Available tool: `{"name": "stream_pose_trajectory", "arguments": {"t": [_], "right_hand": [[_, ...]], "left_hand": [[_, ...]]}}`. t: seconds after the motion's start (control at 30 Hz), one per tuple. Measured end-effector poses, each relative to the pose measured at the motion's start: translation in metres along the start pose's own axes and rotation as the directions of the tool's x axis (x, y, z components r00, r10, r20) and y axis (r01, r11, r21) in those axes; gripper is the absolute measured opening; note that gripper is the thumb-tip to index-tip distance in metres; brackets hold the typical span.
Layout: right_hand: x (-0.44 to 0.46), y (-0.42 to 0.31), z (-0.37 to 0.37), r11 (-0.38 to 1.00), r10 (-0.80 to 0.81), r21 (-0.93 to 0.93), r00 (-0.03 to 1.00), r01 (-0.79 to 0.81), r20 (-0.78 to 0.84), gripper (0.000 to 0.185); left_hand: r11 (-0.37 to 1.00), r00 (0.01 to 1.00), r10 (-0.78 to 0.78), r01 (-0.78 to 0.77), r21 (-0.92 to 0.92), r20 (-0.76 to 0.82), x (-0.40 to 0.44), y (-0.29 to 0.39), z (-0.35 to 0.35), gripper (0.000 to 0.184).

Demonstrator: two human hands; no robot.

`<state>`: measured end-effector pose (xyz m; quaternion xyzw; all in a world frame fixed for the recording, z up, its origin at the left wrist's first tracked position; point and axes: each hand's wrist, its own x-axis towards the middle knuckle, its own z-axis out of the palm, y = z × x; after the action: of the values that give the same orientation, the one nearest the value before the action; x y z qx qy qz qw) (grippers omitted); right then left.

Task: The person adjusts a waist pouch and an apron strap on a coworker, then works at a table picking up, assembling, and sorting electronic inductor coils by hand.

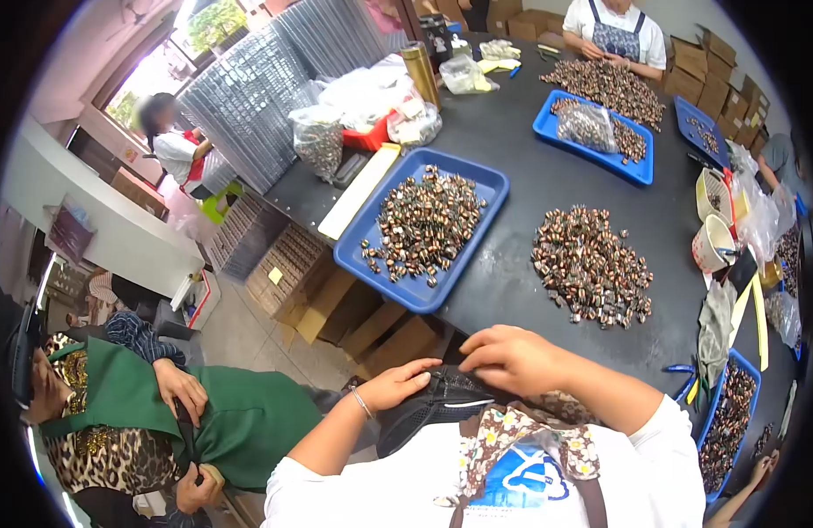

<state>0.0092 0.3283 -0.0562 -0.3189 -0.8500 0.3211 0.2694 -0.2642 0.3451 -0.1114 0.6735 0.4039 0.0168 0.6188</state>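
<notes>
My left hand (394, 384) is closed on the edge of a black mesh item (437, 407) in my lap, its fingers pointing right. Whether that is a bag or a garment, I cannot tell. Just right of it, at the table's front edge, my right hand (515, 359) has its fingers curled downward over the same item. Whatever lies under those fingertips is hidden. A brown floral apron (485, 449) covers part of my white shirt. Ahead on the table are a pile of small striped metallic parts (591, 268) and a blue tray (353, 255) heaped with similar parts.
Beside me on the left, a person in a green apron (239, 414) stands close. Another person (613, 40) sits across the dark table (503, 290). On the right lie blue-handled pliers (682, 370), a paper cup (713, 242) and another blue tray (752, 374). Open cartons (371, 330) stand below the table.
</notes>
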Motion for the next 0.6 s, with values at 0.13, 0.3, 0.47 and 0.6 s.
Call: {"name": "stream_pose_trajectory", "arguments": {"t": [0.13, 0.3, 0.47, 0.6], "right_hand": [[0.026, -0.008, 0.044, 0.976, -0.218, 0.076, 0.946, 0.205, 0.242, 0.032], [0.035, -0.006, 0.054, 0.969, -0.244, 0.027, 0.934, 0.246, 0.261, 0.03], [0.04, -0.01, 0.042, 0.96, -0.248, -0.038, 0.909, 0.276, 0.335, 0.02], [0.054, -0.022, 0.031, 0.955, -0.245, -0.053, 0.874, 0.293, 0.419, 0.019]], "left_hand": [[0.987, 0.995, 0.101, -0.098, -0.124, 0.02, 0.02, -0.029, 0.0, 0.041], [0.981, 0.994, 0.088, -0.097, -0.167, -0.063, 0.021, -0.024, 0.008, 0.038], [0.986, 0.998, 0.005, -0.015, -0.164, -0.059, 0.003, -0.006, 0.009, 0.042], [0.987, 0.996, 0.043, -0.054, -0.154, -0.08, 0.005, -0.028, 0.013, 0.044]]}}
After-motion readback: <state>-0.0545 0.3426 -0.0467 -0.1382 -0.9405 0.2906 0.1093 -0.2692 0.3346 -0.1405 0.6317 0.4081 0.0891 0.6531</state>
